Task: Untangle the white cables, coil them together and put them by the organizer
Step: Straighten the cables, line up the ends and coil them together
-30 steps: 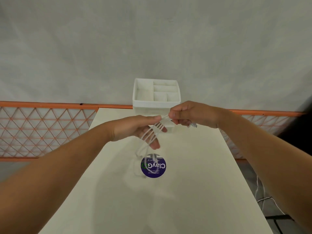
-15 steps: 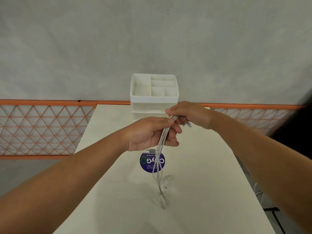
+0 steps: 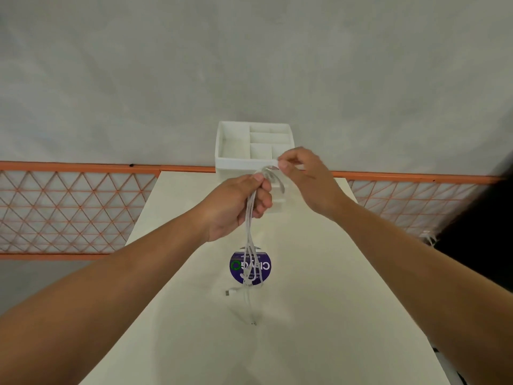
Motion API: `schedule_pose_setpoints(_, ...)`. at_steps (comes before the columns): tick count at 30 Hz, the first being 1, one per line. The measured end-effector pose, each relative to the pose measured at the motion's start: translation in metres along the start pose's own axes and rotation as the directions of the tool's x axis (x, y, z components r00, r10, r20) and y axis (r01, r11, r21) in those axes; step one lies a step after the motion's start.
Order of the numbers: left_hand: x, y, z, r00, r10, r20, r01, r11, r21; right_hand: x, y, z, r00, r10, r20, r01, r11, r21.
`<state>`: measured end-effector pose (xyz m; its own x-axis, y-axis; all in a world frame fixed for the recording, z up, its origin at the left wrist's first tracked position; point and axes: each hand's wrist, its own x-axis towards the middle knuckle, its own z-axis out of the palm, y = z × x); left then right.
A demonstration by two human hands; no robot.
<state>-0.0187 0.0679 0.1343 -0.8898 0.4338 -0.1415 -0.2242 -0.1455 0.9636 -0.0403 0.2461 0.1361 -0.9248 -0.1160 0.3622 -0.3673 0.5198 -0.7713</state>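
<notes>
Below the left hand (image 3: 241, 207), flat on the cream table (image 3: 319, 315), lies a round purple sticker (image 3: 250, 265) with white lettering that reads roughly "ClayG", upside down to the camera and partly crossed by cable strands; a green ring sits at its left edge, and the smaller lines of print are too fine to read. The left hand is clenched around the white cables (image 3: 249, 232), gripping the bundle near its top so that the strands hang straight down to the table, where a plug end lies just left of them. The right hand (image 3: 302, 176), up and to the right of the left, pinches one cable end between thumb and forefinger, and a short loop arcs between the two hands. Just beyond both hands stands the white organizer (image 3: 230, 147), its top divided into several compartments, at the far edge of the table. Compared with half a second earlier, the right hand has risen and drawn away from the left, opening the loop, and both hands sit higher and closer to the organizer.
</notes>
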Motion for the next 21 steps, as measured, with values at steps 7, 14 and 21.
schedule_pose_setpoints(7, 0.003, 0.013, -0.005, 0.995, 0.088, -0.043, -0.093, 0.987, -0.133, -0.026, -0.013, 0.030, 0.898, 0.183, 0.400, -0.277, 0.942, 0.191)
schedule_pose_setpoints(14, 0.002, 0.021, -0.002, 0.984, 0.161, -0.072, -0.164, 0.986, -0.040, -0.033, -0.015, 0.065, 0.894, 0.149, 0.423, -0.326, 0.862, 0.387)
schedule_pose_setpoints(21, -0.002, 0.035, -0.011, 0.974, 0.183, -0.132, -0.201, 0.970, -0.139, -0.051, 0.022, 0.088, 0.914, 0.226, 0.337, -0.286, 0.948, 0.138)
